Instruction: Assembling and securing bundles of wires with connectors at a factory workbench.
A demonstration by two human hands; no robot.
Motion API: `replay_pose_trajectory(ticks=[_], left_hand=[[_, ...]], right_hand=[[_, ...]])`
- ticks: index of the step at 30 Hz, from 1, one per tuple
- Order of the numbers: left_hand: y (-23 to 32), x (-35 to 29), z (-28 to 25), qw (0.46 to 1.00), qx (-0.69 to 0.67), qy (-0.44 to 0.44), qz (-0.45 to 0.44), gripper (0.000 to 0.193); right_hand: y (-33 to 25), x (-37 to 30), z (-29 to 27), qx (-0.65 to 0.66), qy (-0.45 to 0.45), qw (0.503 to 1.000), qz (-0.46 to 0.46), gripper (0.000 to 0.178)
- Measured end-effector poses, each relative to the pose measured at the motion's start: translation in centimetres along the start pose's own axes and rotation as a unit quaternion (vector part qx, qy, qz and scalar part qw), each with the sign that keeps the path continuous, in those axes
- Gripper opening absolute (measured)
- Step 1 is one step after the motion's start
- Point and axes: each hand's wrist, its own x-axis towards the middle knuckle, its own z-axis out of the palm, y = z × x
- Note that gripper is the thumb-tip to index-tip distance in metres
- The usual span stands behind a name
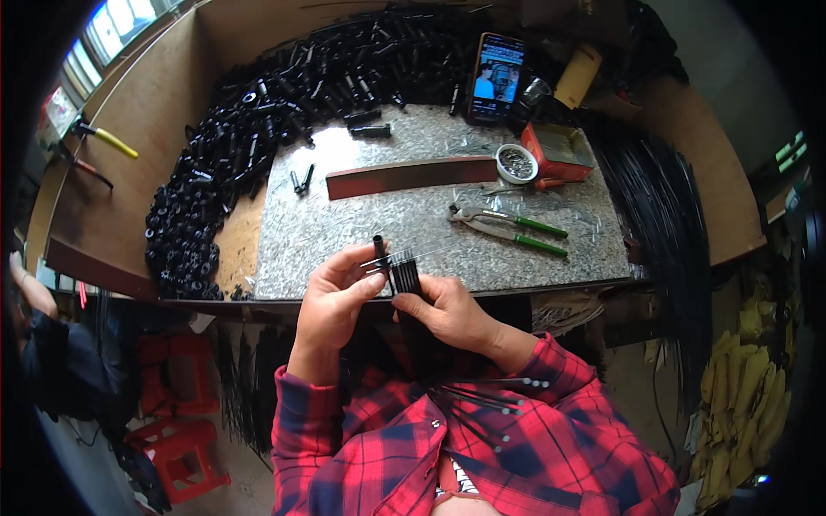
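My left hand (331, 305) pinches a small black plastic tube (379, 249), upright with its hollow end up, just past the table's front edge. Beside it my right hand (452, 314) is closed around a bundle of thin black rods (404, 277), laid side by side. Thin, pale wire-like lines cross from the tube to the tops of the rods; whether they are part of the rods I cannot tell. More rods fan out over my shirt, showing round pale tips (506, 411).
Black tubular parts (284, 95) are heaped along the back and left. On the stone slab (404, 206) lie a dark curved strip (413, 176), green-handled pincers (512, 228), a white cup of small metal bits (516, 163), a red box (557, 155) and a phone (496, 77). Long black rods (662, 206) hang at right.
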Motion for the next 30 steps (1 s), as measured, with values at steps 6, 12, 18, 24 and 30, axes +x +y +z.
replay_pose_trajectory(ticks=[6, 12, 18, 24, 30], left_hand=[[-0.3, -0.5, 2.0, 0.992, 0.099, 0.065, 0.045, 0.03], [-1.0, -0.6, 2.1, 0.992, 0.082, 0.083, 0.044, 0.029], [-1.4, -0.6, 1.3, 0.999, -0.016, 0.038, 0.016, 0.029], [-1.5, -1.0, 0.6, 0.997, -0.078, -0.009, -0.017, 0.031], [-2.0, -1.0, 1.7, 0.994, -0.111, 0.013, -0.018, 0.036]], right_hand=[[-0.6, -0.4, 0.0, -0.031, 0.016, 0.997, -0.063, 0.019], [-1.6, -0.6, -0.2, -0.055, 0.011, 0.996, -0.064, 0.021], [-0.8, -0.4, -0.7, -0.067, -0.011, 0.995, -0.068, 0.021], [-1.0, -0.8, -1.2, -0.019, -0.052, 0.998, -0.038, 0.022], [-1.1, -1.1, -1.2, 0.058, -0.028, 0.998, 0.003, 0.022]])
